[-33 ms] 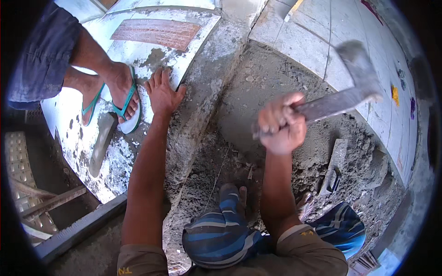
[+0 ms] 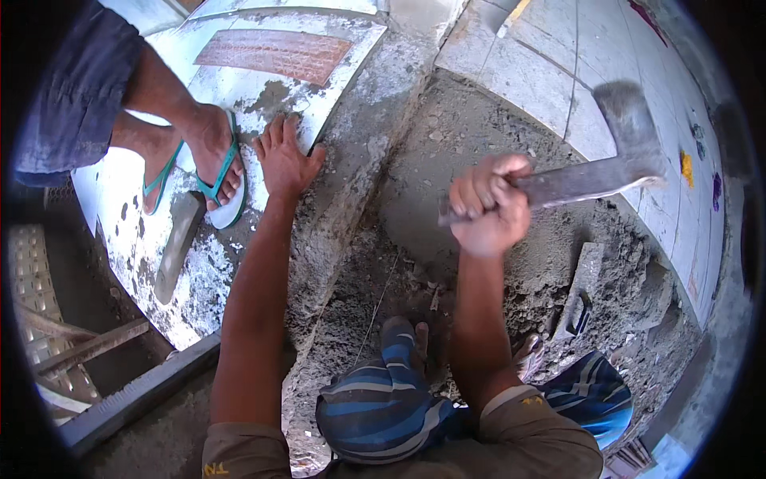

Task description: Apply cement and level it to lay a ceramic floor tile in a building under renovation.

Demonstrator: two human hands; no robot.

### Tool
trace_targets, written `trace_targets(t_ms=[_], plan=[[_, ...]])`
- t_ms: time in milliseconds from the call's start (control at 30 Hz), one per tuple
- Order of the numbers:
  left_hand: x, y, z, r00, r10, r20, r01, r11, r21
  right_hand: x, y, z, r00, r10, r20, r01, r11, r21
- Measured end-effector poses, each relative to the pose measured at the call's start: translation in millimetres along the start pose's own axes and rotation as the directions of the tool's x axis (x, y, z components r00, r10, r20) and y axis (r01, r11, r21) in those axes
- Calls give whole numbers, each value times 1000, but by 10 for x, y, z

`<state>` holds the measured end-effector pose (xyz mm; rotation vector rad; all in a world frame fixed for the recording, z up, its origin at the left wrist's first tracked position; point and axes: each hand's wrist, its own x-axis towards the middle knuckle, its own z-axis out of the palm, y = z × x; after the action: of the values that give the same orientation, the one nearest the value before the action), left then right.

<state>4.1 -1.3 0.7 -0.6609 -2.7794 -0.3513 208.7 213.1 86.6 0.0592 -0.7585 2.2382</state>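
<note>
Right hand [image 2: 488, 203]: closed around the handle of a hammer-like tool [image 2: 590, 176], a short end of the handle projecting past the fist. The tool is raised, its head out to the right, in view across the white tiles [image 2: 523, 76]; height above them cannot be told. Left hand [image 2: 286, 164]: open, palm down, fingers spread at the edge of the white slab [image 2: 227, 89], apparently braced there, holding nothing.

Technique, as judged: the grip near the handle's end suits a controlled swing. Best to keep the wrist firm, square the head to the surface before contact, and prefer short, even strokes to one heavy blow, since the tile border beside the grey mortar bed [image 2: 419, 188] looks easy to chip. The left hand serves well as a prop and should stay out of the arc, as should the other person's sandalled foot [image 2: 214, 148] just beside it. The trowel [image 2: 586, 279] lies on the rubble to the right of the forearm; worth swinging clear of it.

Versus earlier frame: tool head slightly lower and sharper in outline, handle nearer level. Right fist in almost the same place. Left hand, trowel and foot effectively unchanged; slight shift of the whole view.
</note>
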Motion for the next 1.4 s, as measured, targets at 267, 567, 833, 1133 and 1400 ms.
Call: trace_targets(t_ms=[267, 567, 833, 1133, 1400], plan=[[80, -135, 84, 1000, -2, -10, 2, 1000, -17, -966, 1238, -641, 428, 847, -314, -772, 523, 360], [2, -93, 38, 1000, -6, -4, 6, 1000, -15, 147, -1, -61, 962, -30, 270, 13, 998, 66], [7, -145, 13, 1000, -18, -14, 18, 1000, -7, -1275, 1331, -346, 342, 835, -431, -784, 507, 358], [-13, -62, 43, 999, -29, -29, 28, 999, -24, -434, 120, 81, 952, 299, -71, -278, 936, 216], [-138, -247, 142, 997, -71, 2, 71, 996, 55, -1257, 1169, -597, 334, 884, -327, -849, 432, 303]])
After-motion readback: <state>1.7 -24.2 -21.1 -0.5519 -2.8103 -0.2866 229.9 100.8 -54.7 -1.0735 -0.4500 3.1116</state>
